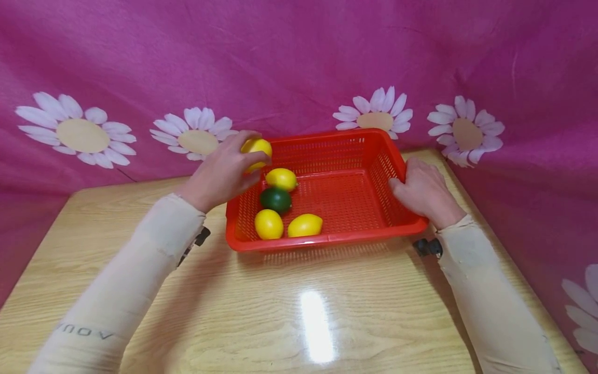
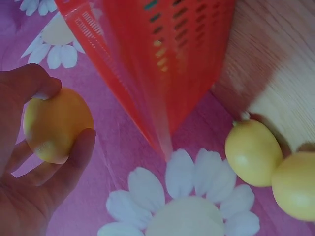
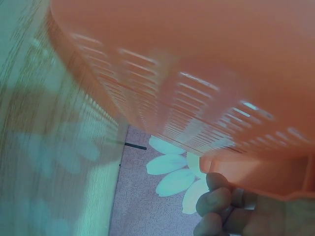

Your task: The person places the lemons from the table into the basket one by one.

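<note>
A red plastic basket (image 1: 327, 239) with slotted walls stands on the wooden table. My left hand (image 1: 219, 171) pinches a yellow lemon (image 1: 261, 148) between thumb and fingers, above the basket's back left corner. Three more lemons lie inside along the left and front, one of them the back lemon (image 1: 282, 179). Among them sits a dark green, lemon-shaped fruit (image 1: 275, 200). My right hand (image 1: 427, 189) grips the basket's right rim, thumb on top; in the right wrist view its fingers (image 3: 211, 201) curl under the rim.
The left wrist view shows two yellow lemons, a nearer lemon (image 2: 253, 152) and one cut by the frame edge, on the table outside the basket. A pink curtain (image 1: 299, 62) with white daisies hangs behind the table (image 1: 261, 311) and along its right side.
</note>
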Motion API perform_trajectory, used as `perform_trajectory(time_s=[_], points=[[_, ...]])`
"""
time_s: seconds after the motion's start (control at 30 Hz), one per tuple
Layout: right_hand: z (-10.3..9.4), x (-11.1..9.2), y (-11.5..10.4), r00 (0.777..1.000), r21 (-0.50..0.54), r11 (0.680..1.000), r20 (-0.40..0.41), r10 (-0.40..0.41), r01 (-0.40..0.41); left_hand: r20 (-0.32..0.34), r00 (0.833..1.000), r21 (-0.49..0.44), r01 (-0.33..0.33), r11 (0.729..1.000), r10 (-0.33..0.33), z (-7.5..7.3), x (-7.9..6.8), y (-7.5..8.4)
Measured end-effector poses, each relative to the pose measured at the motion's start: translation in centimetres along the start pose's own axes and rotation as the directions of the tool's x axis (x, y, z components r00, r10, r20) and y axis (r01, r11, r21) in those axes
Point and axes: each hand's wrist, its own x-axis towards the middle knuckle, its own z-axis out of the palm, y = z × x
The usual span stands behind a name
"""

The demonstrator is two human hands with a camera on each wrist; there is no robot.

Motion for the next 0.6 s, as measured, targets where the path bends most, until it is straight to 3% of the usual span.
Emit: perform_trajectory(time_s=[0.37, 0.6], points=[[0.0, 0.1, -0.1, 1.0, 0.0, 1.0, -0.005, -0.004, 0.004, -0.036, 0.999, -0.073, -0.008, 0.997, 0.005, 0.9, 1.4, 1.1], [0.0, 0.3, 0.1, 0.999, -0.026, 0.999, -0.032, -0.025, 0.025, -0.033, 0.999, -0.071, 0.006, 0.997, -0.009, 0.5, 2.1, 1.3]])
